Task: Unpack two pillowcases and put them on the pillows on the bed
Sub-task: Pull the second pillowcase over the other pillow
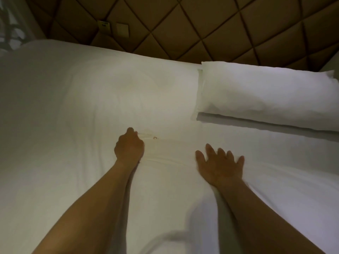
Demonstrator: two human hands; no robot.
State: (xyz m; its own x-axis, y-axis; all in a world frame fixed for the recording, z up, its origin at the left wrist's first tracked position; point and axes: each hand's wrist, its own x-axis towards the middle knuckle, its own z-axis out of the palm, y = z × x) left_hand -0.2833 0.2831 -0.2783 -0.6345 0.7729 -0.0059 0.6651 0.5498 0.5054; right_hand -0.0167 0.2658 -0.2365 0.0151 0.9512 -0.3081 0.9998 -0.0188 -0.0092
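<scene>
The left hand point(129, 146) is pinching a fold of the pillowcase point(110, 92) near the bed's point(266, 189) head-left corner, probably to tension it; the right hand point(221, 166), fingers spread, is lying flat, probably smoothing; the second pillow point(266, 96) is lying along the head edge.

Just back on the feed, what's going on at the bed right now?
A person leans over the bed with both bare arms out. The left hand grips a fold of the white fabric covering the large pillow-like mound on the left, apparently a pillowcase. The right hand lies open and flat on the cloth beside it. A second pillow lies to the right, against the padded headboard. I cannot tell whether it is cased.
</scene>
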